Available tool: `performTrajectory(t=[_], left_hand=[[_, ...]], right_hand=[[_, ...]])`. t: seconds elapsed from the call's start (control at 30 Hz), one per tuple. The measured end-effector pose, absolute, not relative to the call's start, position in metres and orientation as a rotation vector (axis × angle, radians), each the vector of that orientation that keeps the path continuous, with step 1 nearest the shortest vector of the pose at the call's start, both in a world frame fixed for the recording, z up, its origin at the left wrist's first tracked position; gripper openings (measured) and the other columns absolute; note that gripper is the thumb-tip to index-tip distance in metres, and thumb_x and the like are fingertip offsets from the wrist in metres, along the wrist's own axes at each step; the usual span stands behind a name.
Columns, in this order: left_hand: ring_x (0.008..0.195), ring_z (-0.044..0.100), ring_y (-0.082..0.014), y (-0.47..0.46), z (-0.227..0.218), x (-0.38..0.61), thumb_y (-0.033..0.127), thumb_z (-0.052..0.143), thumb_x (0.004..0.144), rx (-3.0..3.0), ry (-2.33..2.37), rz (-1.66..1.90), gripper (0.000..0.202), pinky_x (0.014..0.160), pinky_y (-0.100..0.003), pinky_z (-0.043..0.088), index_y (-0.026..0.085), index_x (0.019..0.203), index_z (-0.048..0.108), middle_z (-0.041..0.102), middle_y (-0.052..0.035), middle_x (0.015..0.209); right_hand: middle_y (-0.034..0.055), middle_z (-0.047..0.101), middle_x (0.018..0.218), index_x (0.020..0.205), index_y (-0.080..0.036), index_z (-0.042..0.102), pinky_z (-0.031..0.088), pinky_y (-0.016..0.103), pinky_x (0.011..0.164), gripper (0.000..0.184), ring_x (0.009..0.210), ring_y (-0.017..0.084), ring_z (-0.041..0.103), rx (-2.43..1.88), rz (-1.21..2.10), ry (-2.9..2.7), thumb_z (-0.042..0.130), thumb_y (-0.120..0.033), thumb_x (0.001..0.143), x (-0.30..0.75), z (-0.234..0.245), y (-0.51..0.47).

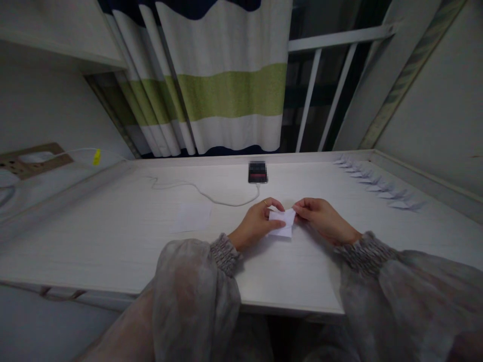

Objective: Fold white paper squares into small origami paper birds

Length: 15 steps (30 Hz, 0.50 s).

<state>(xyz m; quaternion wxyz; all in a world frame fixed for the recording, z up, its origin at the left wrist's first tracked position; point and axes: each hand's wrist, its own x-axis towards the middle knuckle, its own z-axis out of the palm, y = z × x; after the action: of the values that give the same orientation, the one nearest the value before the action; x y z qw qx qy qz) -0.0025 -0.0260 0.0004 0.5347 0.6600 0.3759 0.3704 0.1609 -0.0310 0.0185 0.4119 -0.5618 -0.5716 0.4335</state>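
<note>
A small folded piece of white paper (283, 222) sits just above the white desk (113, 241), held between both hands. My left hand (256, 221) pinches its left side, fingers curled over the top edge. My right hand (320, 217) pinches the right corner with fingertips pressed together. Both wrists wear gathered grey sleeves.
A flat white paper sheet (193, 217) lies left of the hands. A phone (258, 172) lies at the desk's back, with a white cable (196, 190) running left to a wall socket (30, 160). Several folded paper figures (381, 187) line the back right. A striped curtain (226, 90) hangs behind.
</note>
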Motion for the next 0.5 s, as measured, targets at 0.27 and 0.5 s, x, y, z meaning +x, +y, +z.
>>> performTrajectory(t=[0.27, 0.5], left_hand=[[0.040, 0.029, -0.0031, -0.024, 0.000, -0.005, 0.020, 0.062, 0.061, 1.638, 1.047, 0.762, 0.028, 0.041, -0.020, 0.017, 0.008, 0.086, 0.066, 0.041, 0.0044, 0.045], [0.040, 0.023, -0.0031, -0.025, 0.004, -0.005, 0.030, 0.065, 0.059, 1.740, 1.159, 0.785, 0.023, 0.043, -0.021, 0.015, 0.012, 0.073, 0.069, 0.036, 0.0063, 0.041]], right_hand=[[-0.0030, 0.054, 0.047, 0.070, -0.018, 0.047, 0.036, 0.023, 0.047, 0.006, 0.045, 0.011, 0.049, -1.424, 0.974, -1.477, 0.051, -0.013, 0.069, 0.159, 0.015, -0.033], [-0.0032, 0.051, 0.052, 0.067, -0.017, 0.049, 0.035, 0.023, 0.047, 0.005, 0.048, 0.010, 0.047, -1.364, 0.900, -1.648, 0.053, -0.017, 0.068, 0.160, 0.004, -0.026]])
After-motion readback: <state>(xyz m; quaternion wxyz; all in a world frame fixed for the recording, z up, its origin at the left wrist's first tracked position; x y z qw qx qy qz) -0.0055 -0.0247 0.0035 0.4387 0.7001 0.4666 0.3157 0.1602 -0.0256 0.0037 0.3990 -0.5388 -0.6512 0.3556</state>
